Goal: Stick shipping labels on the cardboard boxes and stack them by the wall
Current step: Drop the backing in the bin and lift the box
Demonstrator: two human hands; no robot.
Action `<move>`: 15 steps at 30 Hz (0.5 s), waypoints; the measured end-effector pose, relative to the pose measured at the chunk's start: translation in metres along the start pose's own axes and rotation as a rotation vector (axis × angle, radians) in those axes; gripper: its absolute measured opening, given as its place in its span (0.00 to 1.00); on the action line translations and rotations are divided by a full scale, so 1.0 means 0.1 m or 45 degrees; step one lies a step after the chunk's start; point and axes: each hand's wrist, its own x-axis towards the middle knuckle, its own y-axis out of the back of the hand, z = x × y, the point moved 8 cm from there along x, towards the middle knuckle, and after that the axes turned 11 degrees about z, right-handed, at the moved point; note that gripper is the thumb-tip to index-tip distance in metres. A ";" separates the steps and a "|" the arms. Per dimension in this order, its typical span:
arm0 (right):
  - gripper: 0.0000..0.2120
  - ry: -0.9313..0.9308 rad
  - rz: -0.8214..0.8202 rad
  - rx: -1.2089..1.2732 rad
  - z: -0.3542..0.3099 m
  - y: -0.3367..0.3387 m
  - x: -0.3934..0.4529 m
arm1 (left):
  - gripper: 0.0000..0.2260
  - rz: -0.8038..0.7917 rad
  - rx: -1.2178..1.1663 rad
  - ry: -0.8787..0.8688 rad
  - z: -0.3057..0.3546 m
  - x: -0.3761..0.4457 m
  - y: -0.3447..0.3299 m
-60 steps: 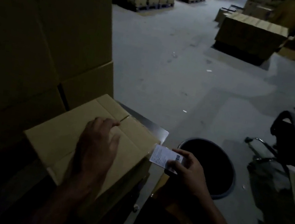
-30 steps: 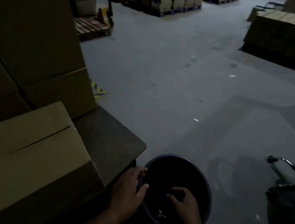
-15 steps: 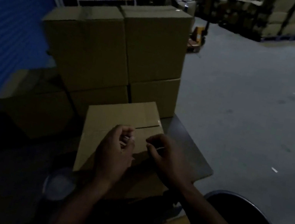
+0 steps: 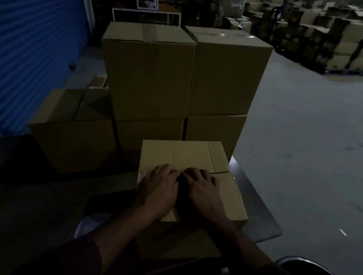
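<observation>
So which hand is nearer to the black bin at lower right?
Right. The right hand lies on the box top on the side toward the black bin; the left hand rests beside it, farther away.

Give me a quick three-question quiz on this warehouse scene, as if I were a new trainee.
1. True or false: both hands rest on top of the small cardboard box.
2. What stands to the left of the stacked boxes? A) a blue roller shutter B) a forklift C) a window
3. Is the label visible now?

Key:
1. True: the left hand and right hand lie side by side on it.
2. A
3. No; the hands cover that spot.
</observation>
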 end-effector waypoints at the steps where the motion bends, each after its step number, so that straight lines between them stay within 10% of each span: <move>1: 0.28 -0.040 0.024 -0.065 0.03 0.00 -0.03 | 0.19 0.001 0.038 0.000 -0.04 -0.01 -0.01; 15: 0.27 -0.268 0.089 -0.238 0.17 0.08 -0.10 | 0.22 0.011 -0.046 -0.026 -0.14 0.01 -0.04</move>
